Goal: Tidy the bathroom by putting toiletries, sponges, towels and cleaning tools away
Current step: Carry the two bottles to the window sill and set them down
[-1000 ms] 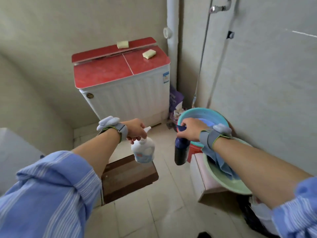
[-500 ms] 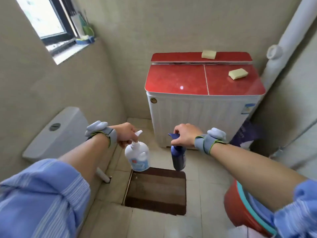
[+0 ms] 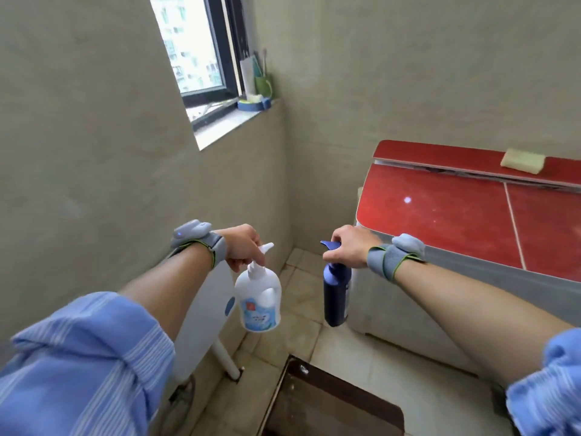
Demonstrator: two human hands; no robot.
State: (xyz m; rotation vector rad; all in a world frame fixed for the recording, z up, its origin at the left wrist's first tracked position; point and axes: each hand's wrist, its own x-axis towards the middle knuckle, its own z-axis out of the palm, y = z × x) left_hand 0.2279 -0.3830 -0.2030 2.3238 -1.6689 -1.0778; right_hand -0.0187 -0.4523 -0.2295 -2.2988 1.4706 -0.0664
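Both bottles are in the air, so this looks like the carrying step: toiletries picked up and not yet put down. The left grip (image 3: pixel 242 247) has its fingers curled round the pump neck of a white pump bottle (image 3: pixel 259 303), which hangs straight below it. The right grip (image 3: pixel 352 247) is closed over the pump head of a dark blue bottle (image 3: pixel 336 297), which also hangs beneath it.

I'd guess they're headed for the window sill (image 3: pixel 232 121), well above and ahead of the left grip, where a green cup (image 3: pixel 262 84) of brushes and a blue dish (image 3: pixel 251 104) already stand. That would mean lifting both bottles and standing them upright, bases flat, on the bare stretch of ledge short of the cup.

The ledge is narrow, and a base set over its front edge would tip. The red lid of the washing machine (image 3: pixel 440 215) has its corner just beside the right grip, so a swing outward would knock it. A sponge (image 3: pixel 522 161) waits on its far side. A white tank (image 3: pixel 204 309) sits below the left forearm. Between the grips and above them the way is open, with bare wall and floor (image 3: pixel 301 297).
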